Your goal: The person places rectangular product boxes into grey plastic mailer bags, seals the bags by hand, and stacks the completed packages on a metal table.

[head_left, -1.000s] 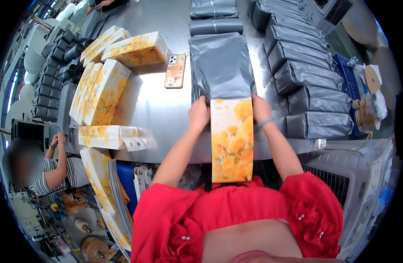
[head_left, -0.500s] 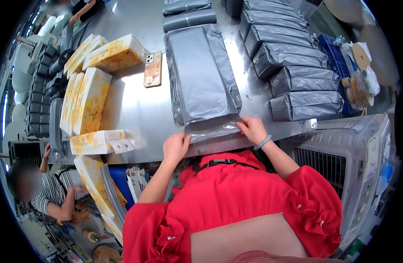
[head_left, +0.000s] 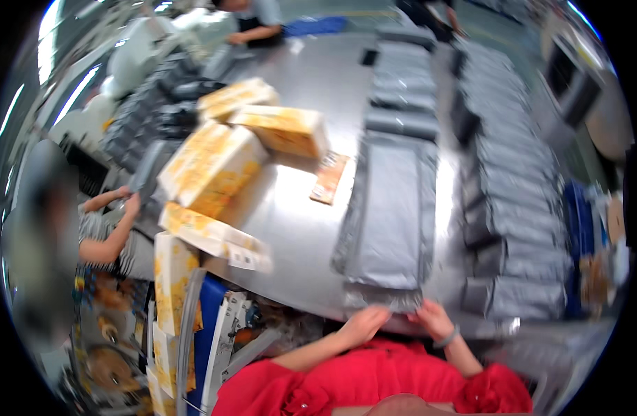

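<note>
A grey plastic mailing bag [head_left: 391,215] lies flat on top of other grey bags on the metal table, its shiny flap [head_left: 381,298] towards me. My left hand [head_left: 365,324] is closed at the near edge of that flap, thumb and fingers pinched on the plastic. At the flap's right corner, my right hand [head_left: 433,320], with a pale bracelet on the wrist, also pinches the edge. Motion blur softens both sets of fingertips. Left of the bag lies a phone in an orange-brown case [head_left: 329,178].
White boxes with yellow flowers [head_left: 221,170] stand at the left of the metal table [head_left: 290,243]. A long row of filled grey packages [head_left: 519,208] runs along the right. Rolled grey bags [head_left: 401,123] lie beyond. Another person's arms [head_left: 110,229] show at left; more people stand at the far side.
My view has swung left and up, so the table appears lower and further right, with blur. My hands stay at the flap and have come closer together.
</note>
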`<state>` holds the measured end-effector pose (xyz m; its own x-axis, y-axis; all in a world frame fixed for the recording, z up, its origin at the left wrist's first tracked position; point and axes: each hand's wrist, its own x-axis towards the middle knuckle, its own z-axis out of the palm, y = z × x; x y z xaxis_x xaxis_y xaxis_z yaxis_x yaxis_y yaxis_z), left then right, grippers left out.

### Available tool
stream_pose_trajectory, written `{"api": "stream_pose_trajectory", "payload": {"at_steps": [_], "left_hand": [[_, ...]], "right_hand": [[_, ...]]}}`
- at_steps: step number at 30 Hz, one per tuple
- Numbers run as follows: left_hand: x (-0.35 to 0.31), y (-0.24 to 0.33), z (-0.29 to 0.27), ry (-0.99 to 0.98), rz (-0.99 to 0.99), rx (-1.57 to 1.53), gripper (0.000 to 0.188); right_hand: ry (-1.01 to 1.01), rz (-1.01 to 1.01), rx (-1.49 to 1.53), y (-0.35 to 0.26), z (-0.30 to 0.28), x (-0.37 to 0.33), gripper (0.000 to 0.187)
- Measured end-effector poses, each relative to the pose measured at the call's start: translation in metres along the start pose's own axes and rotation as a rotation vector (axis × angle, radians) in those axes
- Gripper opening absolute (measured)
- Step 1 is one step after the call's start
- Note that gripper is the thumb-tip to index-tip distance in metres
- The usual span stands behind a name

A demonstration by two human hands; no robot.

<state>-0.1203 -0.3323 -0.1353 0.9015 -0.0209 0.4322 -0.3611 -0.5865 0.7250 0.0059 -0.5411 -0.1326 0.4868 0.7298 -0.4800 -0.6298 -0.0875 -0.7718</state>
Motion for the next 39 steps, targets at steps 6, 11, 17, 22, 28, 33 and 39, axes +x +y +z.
{"api": "stream_pose_trajectory", "payload": {"at_steps": [6, 11, 17, 22, 28, 33, 39], "left_hand": [[-0.36, -0.04, -0.064, -0.332, -0.764, 0.139, 0.041], [-0.064, -0.005, -0.158, -0.297, -0.405, 0.448, 0.033], [0.059, -0.069, -0.15, -0.515, 0.587, 0.798, 0.024], [0.08, -0.08, -0.155, -0.317, 0.544, 0.491, 0.014], [0.106, -0.044, -0.151, -0.115, 0.578, 0.146, 0.015], [0.109, -0.041, -0.152, 0.07, 0.188, -0.041, 0.017], [0.147, -0.06, -0.097, 0.578, -0.415, -0.156, 0.025]], "right_hand": [[0.042, -0.306, -1.077, -0.056, 0.011, -0.013, 0.059], [-0.066, -0.894, -1.869, -0.114, 0.04, -0.007, 0.046], [-0.261, -1.116, -1.985, -0.094, 0.014, 0.049, 0.028], [0.044, -1.112, -1.612, -0.104, 0.006, 0.048, 0.033], [0.29, -1.226, -1.294, -0.115, 0.027, 0.044, 0.028], [0.467, -1.242, -1.057, -0.132, 0.03, 0.045, 0.004], [0.593, -0.617, -0.248, -0.14, 0.041, 0.107, 0.032]]}}
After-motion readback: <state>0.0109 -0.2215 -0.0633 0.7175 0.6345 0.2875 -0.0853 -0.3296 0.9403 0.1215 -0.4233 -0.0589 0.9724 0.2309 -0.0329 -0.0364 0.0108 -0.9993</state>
